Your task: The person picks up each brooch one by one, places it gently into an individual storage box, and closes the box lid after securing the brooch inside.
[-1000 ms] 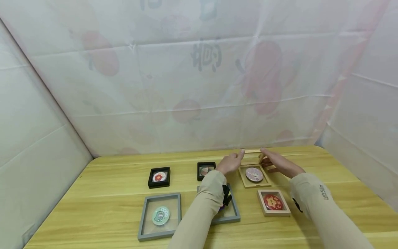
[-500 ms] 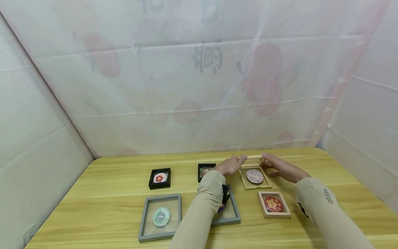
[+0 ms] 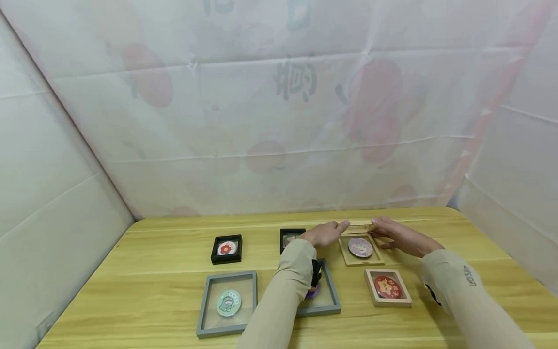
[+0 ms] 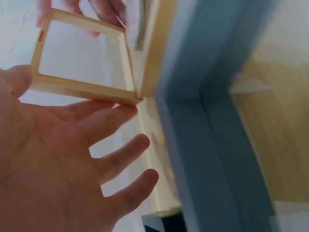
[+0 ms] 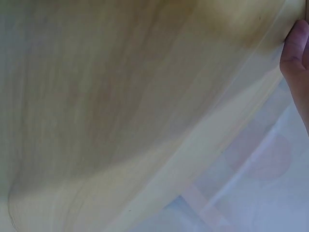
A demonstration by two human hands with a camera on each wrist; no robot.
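Observation:
A small hinged light-wood display frame (image 3: 376,258) lies open at the right of the table with a round purple pin badge (image 3: 360,247) inside. Its lid (image 4: 82,91) stands raised, a thin square rim round a clear pane. My left hand (image 3: 322,234) pinches one side of the lid; in the left wrist view the thumb is on its outer corner, the index finger lies near the hinge, and the other fingers are spread. My right hand (image 3: 405,238) holds the opposite side between thumb and fingers. The right wrist view catches only part of that hand, at its edge.
Nearer lies a wooden frame (image 3: 371,299) with a red badge. A grey frame (image 3: 335,305) is partly under the left forearm; another grey frame (image 3: 201,310) holds a green badge. Two black frames stand behind: one (image 3: 215,257) with a flower badge, one (image 3: 293,230) partly covered.
Both hands have lowered the lid's upper edge toward the purple badge, so the lid now shows nearly edge-on in the head view. The frame's base and the other frames have stayed put.

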